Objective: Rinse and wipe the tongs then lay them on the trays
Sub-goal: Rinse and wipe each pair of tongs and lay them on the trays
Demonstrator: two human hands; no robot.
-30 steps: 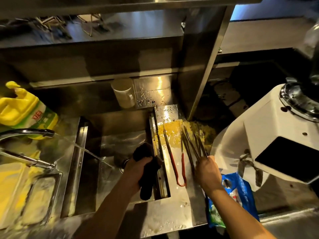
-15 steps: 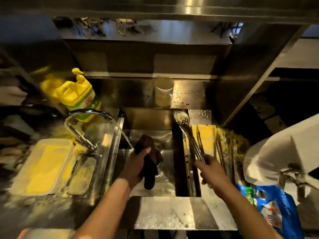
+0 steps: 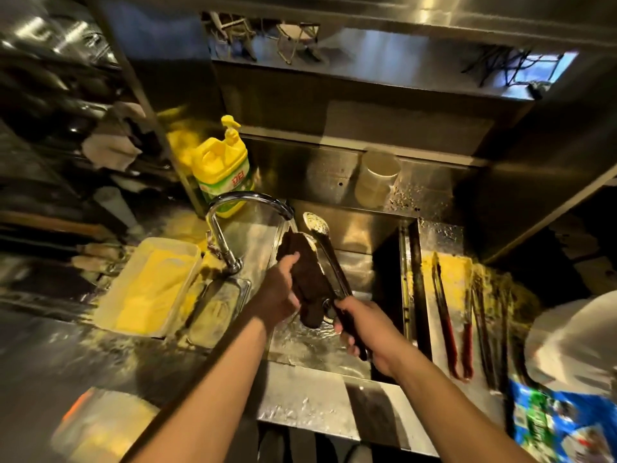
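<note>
Head view: over the sink (image 3: 384, 235), my right hand (image 3: 370, 325) grips the tongs (image 3: 325, 248) while my left hand (image 3: 280, 292) clutches the cloth (image 3: 309, 279) against them

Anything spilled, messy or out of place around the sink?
Yes. Yellow powder is scattered over the counter around the faucet and over the right tray under the laid tongs. Nothing looks broken.

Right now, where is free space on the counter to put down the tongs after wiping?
The steel strip between the sink and the red-handled tongs is bare. The front ledge below the sink is wet but bare too. Further right, more tongs crowd the tray. Left of the faucet, yellow containers fill the counter.
</note>
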